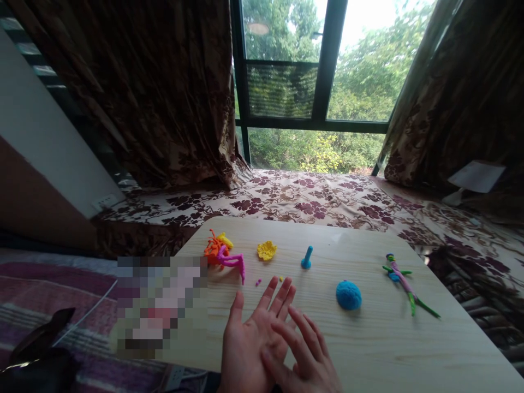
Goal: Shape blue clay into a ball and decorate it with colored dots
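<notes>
My left hand (249, 338) lies palm up over the near edge of the pale wooden table (380, 349), fingers stretched out. My right hand (307, 355) rests flat across its palm, fingers straight. I cannot see whether anything sits between the palms. A blue clay ball (349, 295) lies just right of my fingertips. Beyond the fingers are tiny magenta (257, 282) and yellow (280, 279) clay crumbs, a small blue clay peg (307, 257) and a flat yellow clay piece (267, 250).
An orange, yellow and magenta clay figure (221, 255) stands at the table's far left. A pink and green clay stem (405, 284) lies at the right. A floral cloth (311, 199), brown curtains and a window lie behind. A dark object (36, 355) sits at lower left.
</notes>
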The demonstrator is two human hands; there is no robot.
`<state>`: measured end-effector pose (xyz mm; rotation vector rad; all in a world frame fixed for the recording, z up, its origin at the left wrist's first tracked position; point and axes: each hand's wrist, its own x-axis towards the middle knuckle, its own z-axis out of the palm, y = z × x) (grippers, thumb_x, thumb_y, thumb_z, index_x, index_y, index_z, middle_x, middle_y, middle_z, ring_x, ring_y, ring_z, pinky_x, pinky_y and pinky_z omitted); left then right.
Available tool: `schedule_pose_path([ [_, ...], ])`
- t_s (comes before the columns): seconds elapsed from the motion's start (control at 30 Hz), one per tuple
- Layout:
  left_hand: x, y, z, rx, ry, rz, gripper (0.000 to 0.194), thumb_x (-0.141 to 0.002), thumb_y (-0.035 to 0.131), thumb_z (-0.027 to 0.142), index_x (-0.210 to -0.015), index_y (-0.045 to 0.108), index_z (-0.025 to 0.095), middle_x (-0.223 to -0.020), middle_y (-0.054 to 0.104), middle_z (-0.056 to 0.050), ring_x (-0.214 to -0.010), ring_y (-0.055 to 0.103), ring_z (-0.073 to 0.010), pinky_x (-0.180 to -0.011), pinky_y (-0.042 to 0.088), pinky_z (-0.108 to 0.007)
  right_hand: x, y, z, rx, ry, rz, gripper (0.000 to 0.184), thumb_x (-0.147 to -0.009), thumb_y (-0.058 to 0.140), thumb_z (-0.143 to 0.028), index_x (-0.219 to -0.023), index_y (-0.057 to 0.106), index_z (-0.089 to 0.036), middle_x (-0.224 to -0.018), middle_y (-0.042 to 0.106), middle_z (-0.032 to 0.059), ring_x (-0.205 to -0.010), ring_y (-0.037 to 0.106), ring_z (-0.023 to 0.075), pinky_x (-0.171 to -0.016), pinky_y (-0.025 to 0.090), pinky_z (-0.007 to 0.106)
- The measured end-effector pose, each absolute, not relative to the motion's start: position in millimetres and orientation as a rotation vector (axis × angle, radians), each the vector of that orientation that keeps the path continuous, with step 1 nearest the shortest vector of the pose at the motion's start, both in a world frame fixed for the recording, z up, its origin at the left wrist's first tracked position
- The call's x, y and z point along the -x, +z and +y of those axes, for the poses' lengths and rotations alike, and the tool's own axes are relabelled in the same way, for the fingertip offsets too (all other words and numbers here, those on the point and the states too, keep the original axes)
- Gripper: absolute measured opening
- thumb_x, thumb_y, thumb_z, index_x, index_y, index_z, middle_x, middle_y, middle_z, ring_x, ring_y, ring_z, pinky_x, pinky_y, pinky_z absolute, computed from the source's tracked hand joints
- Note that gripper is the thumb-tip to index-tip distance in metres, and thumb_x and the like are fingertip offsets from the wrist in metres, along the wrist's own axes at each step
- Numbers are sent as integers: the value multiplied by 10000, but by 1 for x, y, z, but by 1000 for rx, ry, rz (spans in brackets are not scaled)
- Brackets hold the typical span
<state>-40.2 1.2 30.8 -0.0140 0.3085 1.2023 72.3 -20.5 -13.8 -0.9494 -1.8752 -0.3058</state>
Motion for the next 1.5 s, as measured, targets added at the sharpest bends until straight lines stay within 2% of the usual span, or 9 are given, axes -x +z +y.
schedule_pose_path([
  [0.1,45,32,1,-1,1169,307,600,-846,379,432,-1369,228,177,-1422,332,-150,-1304,280,-279,-1019,261,-474,-80,-6,-19,856,-256,-2115,242,-866,472,-321,-1061,615,-307,-1199,571,45,-1213,415,283,-881,447,442],
  [0.23,54,34,3,-14,1268,257,644,-827,383,479,-1372,221,177,-1422,326,-162,-1295,293,-301,-1017,255,-495,-78,-2,-19,936,-308,-2064,311,-844,522,-187,-1096,582,-359,-1154,600,2,-1210,431,222,-916,440,384],
  [0.4,69,34,3,-3,1206,235,659,-833,360,492,-1376,217,147,-1422,315,-185,-1294,289,-315,-1025,236,-501,-60,7,-17,852,-255,-2181,264,-869,466,-313,-1102,590,-295,-1214,562,44,-1223,404,276,-912,434,444],
  [0.57,97,31,2,-15,1290,157,668,-824,359,523,-1387,190,206,-1431,321,-137,-1305,274,-284,-1050,200,-486,-33,16,-14,874,-342,-2173,306,-824,557,-175,-1074,593,-347,-1171,591,-20,-1207,431,203,-965,405,363],
  [0.7,120,24,-1,0,1229,134,681,-820,328,552,-1382,221,182,-1437,312,-127,-1323,219,-299,-1053,190,-495,-11,17,-8,795,-273,-2266,241,-863,496,-264,-1076,603,-299,-1200,573,27,-1225,403,263,-927,432,436],
  [0.83,138,19,0,27,1318,72,690,-816,316,571,-1391,187,211,-1446,302,-90,-1331,215,-242,-1072,175,-441,10,12,-4,841,-318,-2230,271,-834,547,-219,-1087,595,-302,-1160,600,3,-1216,423,205,-959,422,362],
  [1.0,150,12,5,32,1242,90,719,-792,314,608,-1384,219,211,-1428,332,-105,-1327,216,-281,-1063,148,-500,23,9,4,783,-299,-2262,250,-824,569,-227,-1048,610,-331,-1149,610,-25,-1198,447,212,-973,411,387],
  [1.17,157,10,14,74,1340,143,710,-797,316,594,-1385,217,209,-1421,348,-97,-1313,266,-246,-1064,194,-433,21,-7,12,896,-180,-2257,347,-815,555,-177,-1126,570,-330,-1163,604,3,-1169,483,220,-963,430,394],
  [1.5,153,8,29,121,1390,159,700,-805,347,565,-1381,225,185,-1419,346,-125,-1301,288,-275,-1039,240,-480,14,-11,25,871,-129,-2222,371,-780,589,-140,-1101,583,-325,-1071,648,-15,-1142,508,207,-989,413,366],
])
